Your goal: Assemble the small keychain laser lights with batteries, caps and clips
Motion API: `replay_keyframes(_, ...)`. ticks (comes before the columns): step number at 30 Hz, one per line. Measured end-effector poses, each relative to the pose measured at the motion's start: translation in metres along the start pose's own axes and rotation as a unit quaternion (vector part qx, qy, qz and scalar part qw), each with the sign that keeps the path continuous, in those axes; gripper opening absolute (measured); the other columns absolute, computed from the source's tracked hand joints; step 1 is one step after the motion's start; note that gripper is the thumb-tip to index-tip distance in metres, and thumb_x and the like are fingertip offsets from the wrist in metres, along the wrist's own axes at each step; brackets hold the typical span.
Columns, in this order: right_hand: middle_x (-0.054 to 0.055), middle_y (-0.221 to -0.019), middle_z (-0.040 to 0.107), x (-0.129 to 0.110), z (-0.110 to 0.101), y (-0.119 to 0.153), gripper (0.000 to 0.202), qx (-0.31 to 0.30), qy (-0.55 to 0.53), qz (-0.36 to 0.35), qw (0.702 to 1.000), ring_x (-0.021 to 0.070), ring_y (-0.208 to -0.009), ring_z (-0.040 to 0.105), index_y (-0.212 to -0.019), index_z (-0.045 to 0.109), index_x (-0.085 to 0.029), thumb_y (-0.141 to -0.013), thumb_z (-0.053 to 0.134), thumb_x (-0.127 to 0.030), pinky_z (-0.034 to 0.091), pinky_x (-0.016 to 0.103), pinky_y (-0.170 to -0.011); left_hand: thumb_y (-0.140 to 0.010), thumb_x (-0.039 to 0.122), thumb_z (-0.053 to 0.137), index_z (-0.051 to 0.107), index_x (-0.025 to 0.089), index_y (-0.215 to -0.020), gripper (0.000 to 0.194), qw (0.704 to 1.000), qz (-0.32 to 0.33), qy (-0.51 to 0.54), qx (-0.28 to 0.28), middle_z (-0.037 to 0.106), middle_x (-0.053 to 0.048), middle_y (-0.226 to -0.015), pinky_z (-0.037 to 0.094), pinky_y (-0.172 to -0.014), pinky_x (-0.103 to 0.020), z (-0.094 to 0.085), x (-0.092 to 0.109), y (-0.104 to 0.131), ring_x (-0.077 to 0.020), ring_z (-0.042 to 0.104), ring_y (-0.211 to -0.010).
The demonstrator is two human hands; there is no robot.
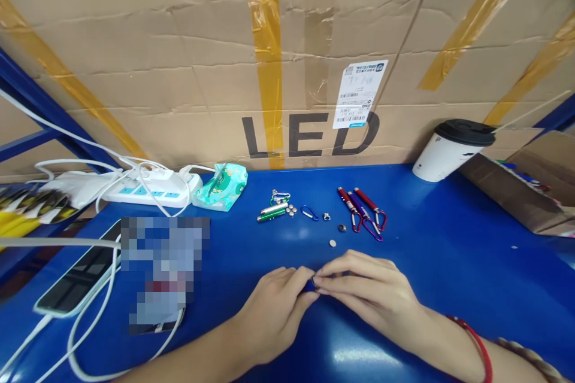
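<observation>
Your left hand (276, 305) and right hand (363, 290) meet fingertip to fingertip, both pinched on a small dark-blue cylindrical piece (309, 285) low over the glossy blue table (449, 251). Beyond them lie loose silver button cells (332, 243), then red and purple keychain torches (365, 208).
</observation>
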State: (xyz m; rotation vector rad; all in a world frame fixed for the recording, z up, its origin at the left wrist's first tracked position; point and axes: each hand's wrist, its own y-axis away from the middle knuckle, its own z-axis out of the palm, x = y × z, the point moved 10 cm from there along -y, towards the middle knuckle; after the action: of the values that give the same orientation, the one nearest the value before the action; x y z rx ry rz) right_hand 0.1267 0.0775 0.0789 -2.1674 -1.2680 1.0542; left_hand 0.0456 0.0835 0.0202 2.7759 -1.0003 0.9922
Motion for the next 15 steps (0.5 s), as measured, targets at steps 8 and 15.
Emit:
replay_keyframes(8, 0.005, -0.094, 0.066, 0.013, 0.012, 0.001, 0.014, -0.041, -0.023, 0.044, 0.998, 0.0106, -0.075, 0.063, -0.091, 0.067, -0.02, -0.087, 0.054, -0.018, 0.053, 0.019, -0.064, -0.096, 0.023, 0.029, 0.044, 0.019, -0.093, 0.016, 0.999, -0.001, -0.031, -0.01, 0.064, -0.005, -0.082, 0.046, -0.068, -0.029, 0.003, -0.001, 0.0, -0.0189, 0.06, -0.073)
replay_keyframes(15, 0.002, -0.089, 0.068, 0.005, 0.009, -0.002, 0.013, -0.089, 0.079, -0.017, 0.993, 0.0112, -0.076, 0.064, -0.093, 0.063, -0.022, -0.089, 0.05, -0.021, 0.052, 0.022, -0.071, -0.097, 0.027, 0.026, 0.047, 0.018, -0.092, 0.023, 0.998, 0.009, -0.053, -0.013, 0.066, -0.005, -0.081, 0.046, -0.067, -0.03, 0.006, 0.001, -0.001, -0.0184, 0.061, -0.07)
